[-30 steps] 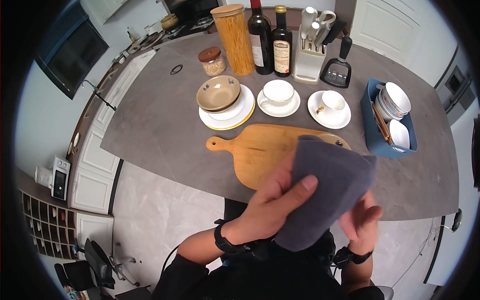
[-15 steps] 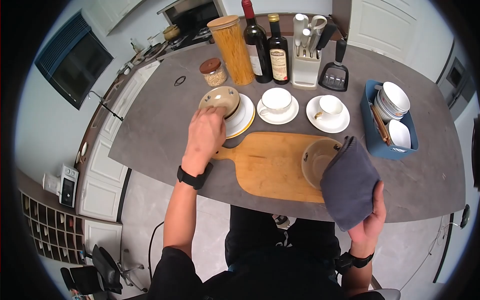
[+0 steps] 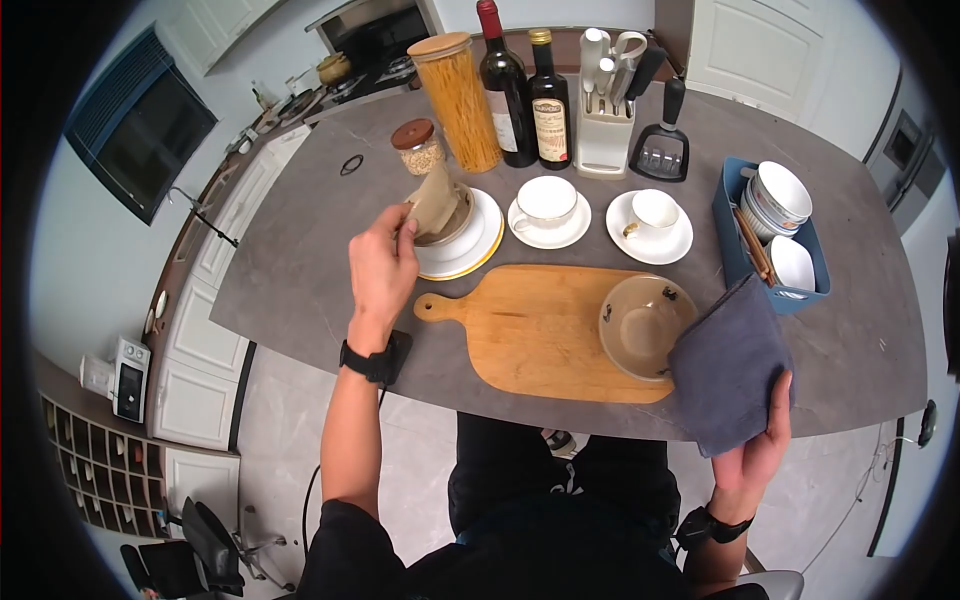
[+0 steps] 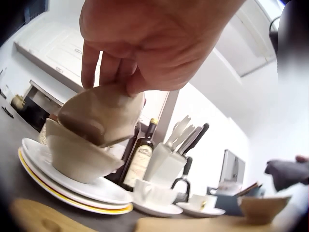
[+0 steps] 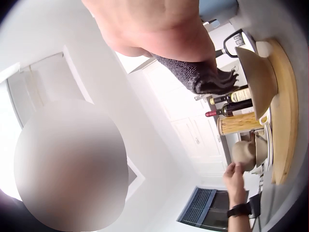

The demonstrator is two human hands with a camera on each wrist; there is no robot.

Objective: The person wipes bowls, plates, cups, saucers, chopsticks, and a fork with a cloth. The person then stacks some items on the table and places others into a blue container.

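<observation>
My left hand (image 3: 380, 270) pinches the rim of a tan bowl (image 4: 101, 113), tilting it up over a second tan bowl (image 4: 77, 154). That lower bowl stands on a stack of white plates (image 3: 487, 232), one with a yellow rim. On the right, my right hand (image 3: 757, 450) holds a folded dark grey cloth (image 3: 735, 365), thumb along its edge. Just left of the cloth, another tan bowl (image 3: 642, 325) with dark motifs inside sits upright on the right end of a wooden cutting board (image 3: 530, 335).
Two white cups (image 3: 547, 200) on saucers stand behind the board. A blue basket (image 3: 737, 240) with bowls is at the right. Along the back are a pasta jar (image 3: 460, 105), a small lidded jar (image 3: 416, 150), two bottles (image 3: 551, 110), a knife block (image 3: 604, 140) and a black-handled tool (image 3: 662, 140).
My left hand has left the cloth, reached to the stacked bowls and tipped the upper one up. The cloth, in my right hand, has moved right, uncovering the bowl on the board.
</observation>
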